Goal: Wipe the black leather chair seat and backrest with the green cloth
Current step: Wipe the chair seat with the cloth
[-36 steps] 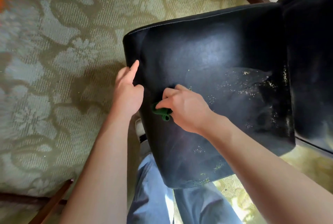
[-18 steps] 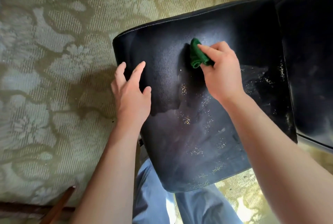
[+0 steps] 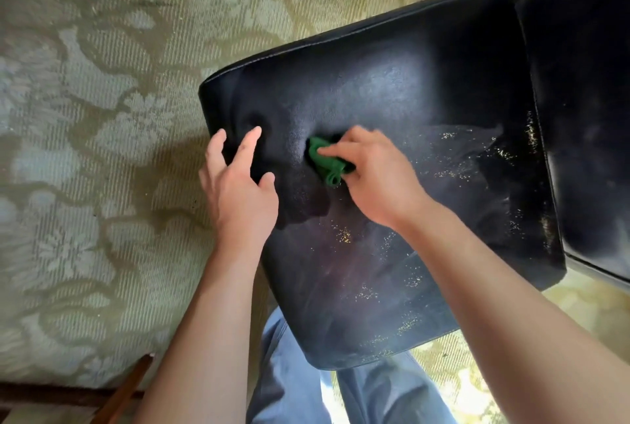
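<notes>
- Step in hand: wiping the seat [image 3: 392, 110]; backrest [image 3: 586, 99] judged not yet reached.
- Right hand [image 3: 378, 178] pressed down on the cloth [image 3: 324, 161], fingers curled over it and pinning it to the leather; cloth bunched into a small wad, left-of-centre on the seat.
- Left hand [image 3: 238, 191] flat at the seat's left edge, fingers spread and slack, gripping nothing; apparently bracing the chair.
- Yellowish specks [image 3: 344, 236] scattered over the near and right parts of the seat, densest along the seam next to the backrest.
- Leather around the cloth dull and hazy, streaked in places.
- Carpet [image 3: 85, 150] below; trouser legs [image 3: 289, 389] at the near edge.
- Next move, as judged: sweep the cloth rightward and toward the near edge through the specks, pressure even, wad refolded if loaded.
- Then the seam, then the backrest.
- Risk: specks pushed into the seam rather than lifted.
</notes>
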`<state>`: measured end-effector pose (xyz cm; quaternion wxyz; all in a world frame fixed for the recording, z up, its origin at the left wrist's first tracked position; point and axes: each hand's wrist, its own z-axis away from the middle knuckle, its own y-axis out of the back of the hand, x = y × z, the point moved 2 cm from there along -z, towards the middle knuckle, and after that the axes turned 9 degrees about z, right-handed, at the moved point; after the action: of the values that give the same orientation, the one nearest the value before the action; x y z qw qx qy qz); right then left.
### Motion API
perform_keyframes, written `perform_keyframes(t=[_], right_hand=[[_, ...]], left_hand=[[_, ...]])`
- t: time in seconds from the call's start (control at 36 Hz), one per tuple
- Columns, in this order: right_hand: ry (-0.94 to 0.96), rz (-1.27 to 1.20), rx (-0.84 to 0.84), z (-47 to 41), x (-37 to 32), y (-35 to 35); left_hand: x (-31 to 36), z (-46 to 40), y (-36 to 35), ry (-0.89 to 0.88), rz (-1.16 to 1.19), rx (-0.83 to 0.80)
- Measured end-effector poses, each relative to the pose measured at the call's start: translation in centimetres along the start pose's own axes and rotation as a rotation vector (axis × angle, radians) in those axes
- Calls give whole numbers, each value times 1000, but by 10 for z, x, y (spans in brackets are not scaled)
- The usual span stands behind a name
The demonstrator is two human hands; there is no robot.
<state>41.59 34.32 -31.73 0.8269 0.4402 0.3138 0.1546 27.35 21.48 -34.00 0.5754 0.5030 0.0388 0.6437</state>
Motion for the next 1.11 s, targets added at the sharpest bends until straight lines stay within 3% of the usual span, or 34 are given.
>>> perform_keyframes(t=[0.19, 0.28, 0.39, 0.5, 0.58, 0.72, 1.11], right_hand=[[128, 39, -362, 39, -9, -14], [163, -1, -416, 40, -4, -11], [175, -195, -118, 29, 2, 6], [85, -124, 174, -3, 7, 26], [-59, -50, 261, -23, 8, 26], [-150, 35, 201, -34, -6, 13], [211, 33, -305, 36, -16, -12]], left_hand=[[4, 0, 2, 31, -19, -6], [4, -1, 2, 38, -14, -6], [4, -2, 2, 23, -25, -10], [5, -5, 5, 19, -32, -21], [6, -7, 5, 6, -13, -33], [8, -10, 6, -13, -20, -43], [18, -5, 6, 11, -67, -25]])
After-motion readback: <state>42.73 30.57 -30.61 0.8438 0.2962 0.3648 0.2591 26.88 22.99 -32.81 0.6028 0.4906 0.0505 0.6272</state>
